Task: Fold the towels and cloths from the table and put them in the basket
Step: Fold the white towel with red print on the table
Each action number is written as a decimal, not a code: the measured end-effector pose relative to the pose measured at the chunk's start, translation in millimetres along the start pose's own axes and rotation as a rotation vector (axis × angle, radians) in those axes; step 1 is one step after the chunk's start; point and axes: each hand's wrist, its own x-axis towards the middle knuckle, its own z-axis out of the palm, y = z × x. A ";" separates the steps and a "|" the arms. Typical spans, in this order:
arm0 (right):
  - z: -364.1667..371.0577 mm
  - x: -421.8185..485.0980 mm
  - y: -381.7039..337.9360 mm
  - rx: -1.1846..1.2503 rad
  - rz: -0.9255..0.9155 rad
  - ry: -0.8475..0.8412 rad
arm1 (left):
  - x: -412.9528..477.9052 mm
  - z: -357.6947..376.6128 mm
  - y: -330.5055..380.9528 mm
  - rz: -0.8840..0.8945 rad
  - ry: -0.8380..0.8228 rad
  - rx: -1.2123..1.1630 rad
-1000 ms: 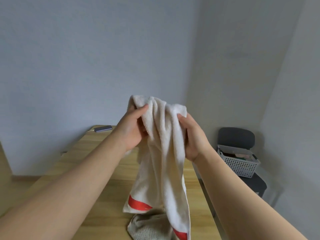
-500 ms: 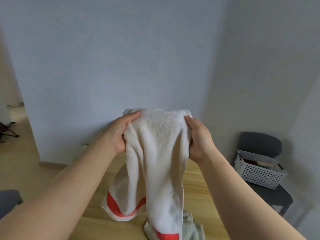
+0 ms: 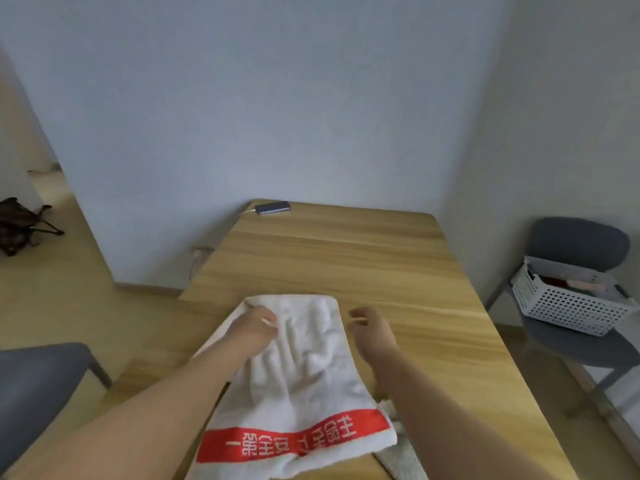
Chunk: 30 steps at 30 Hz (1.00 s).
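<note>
White towel [image 3: 304, 372] lies flat on table [image 3: 381, 258], covering part of a grey cloth [image 3: 403, 459]. Left hand [image 3: 254, 329] rests on towel; grip cannot be determined. Right hand [image 3: 369, 329] beside it, loosely curled, empty. Basket [image 3: 568, 308] sits on chair [image 3: 581, 242], right of table; phone [image 3: 272, 207] at far edge.

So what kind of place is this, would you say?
Most likely a plain room in a home: a wooden table against a bare wall, a phone on a cable at its far corner, and a white basket on a grey chair.
</note>
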 end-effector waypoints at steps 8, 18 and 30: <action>71.0 -16.5 103.9 -0.641 0.060 -0.425 | -15.8 59.0 -88.3 0.157 -0.540 0.484; 86.1 -65.1 138.9 -0.801 0.042 -0.166 | -49.4 77.3 -122.2 0.372 -0.393 0.621; 5.3 -145.3 200.2 -0.791 0.158 -0.062 | -135.7 153.4 -106.3 0.445 -0.391 0.775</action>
